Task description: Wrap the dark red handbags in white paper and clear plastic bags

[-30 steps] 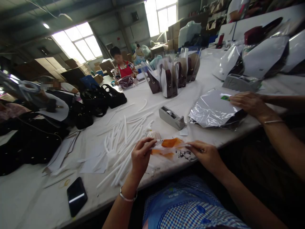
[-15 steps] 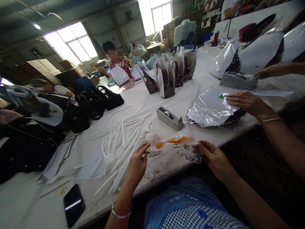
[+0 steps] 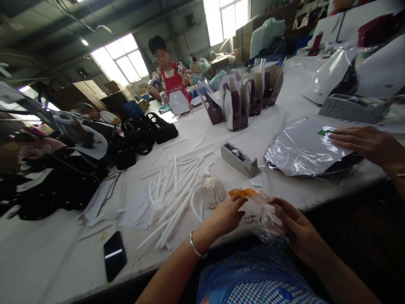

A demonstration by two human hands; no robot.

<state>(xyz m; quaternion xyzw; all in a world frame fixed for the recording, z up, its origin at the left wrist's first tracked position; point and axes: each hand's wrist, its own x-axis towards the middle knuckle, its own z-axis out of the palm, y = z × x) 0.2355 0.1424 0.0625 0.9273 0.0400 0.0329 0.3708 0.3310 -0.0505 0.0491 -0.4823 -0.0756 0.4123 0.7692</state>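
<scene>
"one crumpled clear plastic bag (image 3: 268,219), and where is it?"

"between the left hand (image 3: 226,217) and the right hand (image 3: 299,228), at the near edge of the tabletop (image 3: 63,257), its orange-printed end toward the left, some dark marks on the clear part."

"and the fingers (image 3: 281,207)?"

"those of the right hand are bent, pinching the gathered plastic. the left ones are close together, their tips right at the orange part; whether they grip it, one cannot tell."

"what lies nearest?"

"a stack of small pale cards (image 3: 211,192), just beyond the left hand, with loose white tubes (image 3: 177,211) heaped to its left. behind the bag stands a grey tape dispenser (image 3: 238,160), a pale slip (image 3: 256,180) by its near end."

"and further right?"

"a flat plastic-wrapped piece (image 3: 297,154) with a green sticker (image 3: 325,131); a co-worker's hand (image 3: 368,145) has its fingers beside that sticker. a second tape dispenser (image 3: 351,109) stands behind it."

"the rest?"

"a black phone (image 3: 114,255) lies near the front edge, left of the tubes. dark red bags (image 3: 234,107) in clear wrapping stand upright toward the far side, black bags (image 3: 164,126) sit over on the left, and beyond them a person in a red apron (image 3: 172,81) has a white sheet (image 3: 179,102) in front."
</scene>
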